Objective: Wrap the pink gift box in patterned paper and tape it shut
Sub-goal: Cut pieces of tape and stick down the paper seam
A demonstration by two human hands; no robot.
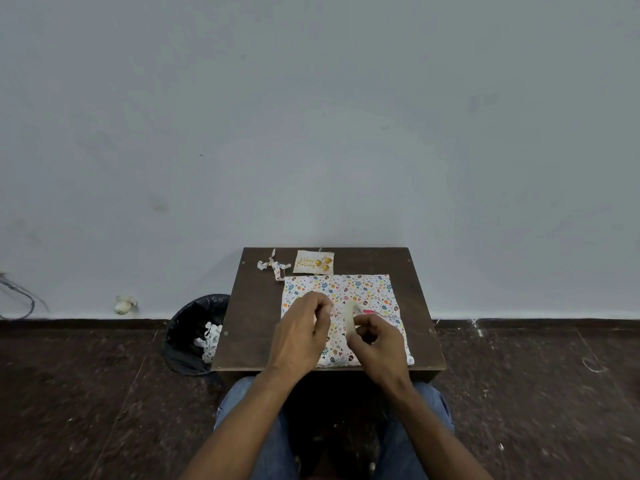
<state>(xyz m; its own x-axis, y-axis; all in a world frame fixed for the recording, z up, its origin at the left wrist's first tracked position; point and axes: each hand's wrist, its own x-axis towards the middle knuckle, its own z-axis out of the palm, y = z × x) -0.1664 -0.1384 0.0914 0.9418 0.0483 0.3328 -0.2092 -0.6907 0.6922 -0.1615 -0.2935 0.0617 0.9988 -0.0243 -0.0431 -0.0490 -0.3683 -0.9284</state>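
A sheet of white patterned paper [360, 292] lies flat on the small dark wooden table [256, 306]. Over its middle my right hand [379, 344] grips a pale roll of tape [349, 315], held on edge. A small pink patch, perhaps the pink gift box [369, 311], shows just behind my right fingers; most of it is hidden. My left hand [303, 332] hovers left of the roll with fingers curled, its fingertips pinched near the roll; whether they hold the tape's end is unclear.
A "Happy Birthday" card [313, 262] and a crumpled strip of paper scrap [273, 265] lie at the table's back edge. A black bin [194, 336] with paper scraps stands on the floor left of the table. A wall rises right behind.
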